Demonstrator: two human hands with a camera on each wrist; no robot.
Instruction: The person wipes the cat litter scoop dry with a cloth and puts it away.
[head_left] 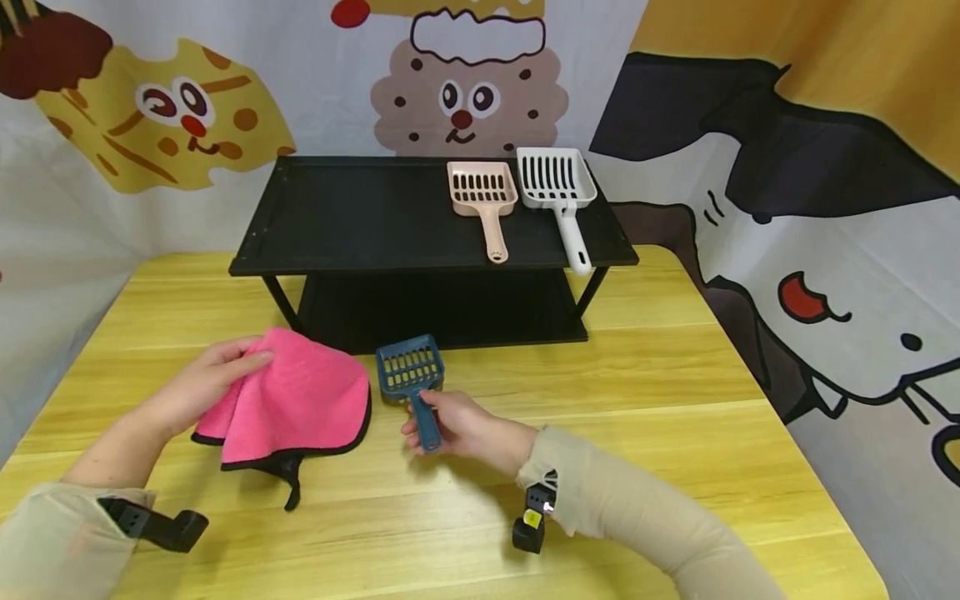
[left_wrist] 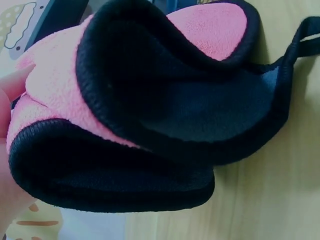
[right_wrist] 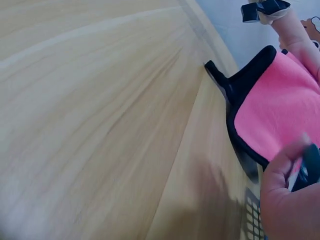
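A pink cloth point(head_left: 307, 396) with black edging and a hanging loop is gripped by my left hand point(head_left: 217, 375) at its upper left. Its dark underside shows in the left wrist view, where folds of the cloth point(left_wrist: 55, 95) bulge out. My right hand point(head_left: 461, 425) holds a dark blue slotted litter scoop point(head_left: 411, 367) by the handle, head pointing away from me, just right of the cloth. In the right wrist view the thumb of the right hand point(right_wrist: 285, 200) lies against the dark handle, partly cut off by the frame edge.
A black two-level rack point(head_left: 360, 212) stands at the back of the wooden table point(head_left: 660, 467). On its top, at the right, lie a pale pink scoop point(head_left: 491, 221) and a larger white scoop point(head_left: 570, 225). A cartoon-printed curtain point(head_left: 322, 83) hangs behind.
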